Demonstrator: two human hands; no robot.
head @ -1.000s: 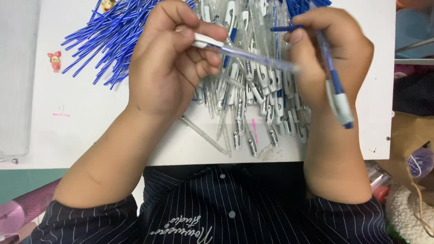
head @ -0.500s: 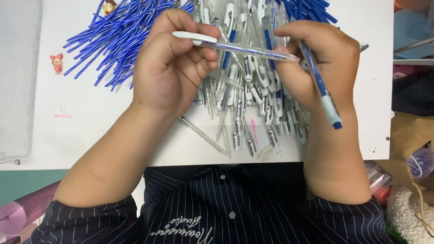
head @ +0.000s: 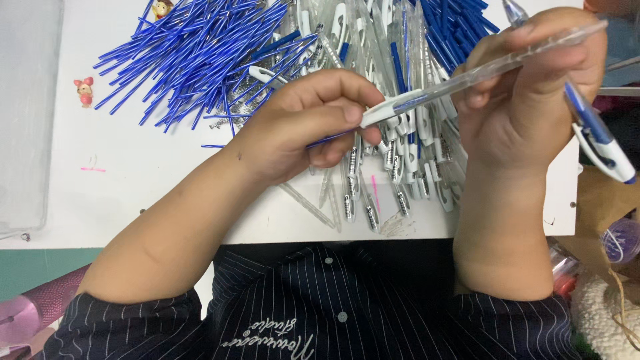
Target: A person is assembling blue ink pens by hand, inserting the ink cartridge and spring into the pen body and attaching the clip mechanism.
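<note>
My left hand (head: pixel 300 127) pinches the white clip end of a clear pen barrel (head: pixel 467 77), with a thin blue refill showing under its fingers. My right hand (head: pixel 533 100) grips the barrel's other end, so the barrel slants up to the right between both hands. Also tucked in my right hand is a finished pen with a blue grip and white cap (head: pixel 600 137), sticking out toward the lower right. Below the hands lies a heap of clear barrels with white clips (head: pixel 400 180). A pile of blue refills (head: pixel 193 53) fans out at the upper left.
Everything rests on a white table (head: pixel 133 193). A clear plastic box (head: pixel 27 113) stands at its left edge, with a small pink figure (head: pixel 85 91) beside it. A pink object (head: pixel 27 313) sits lower left, and brown paper with twine (head: pixel 603 200) at the right.
My right hand has risen and shifted right, tilting the clear barrel up to the right. My left hand has slid to the white clip end.
</note>
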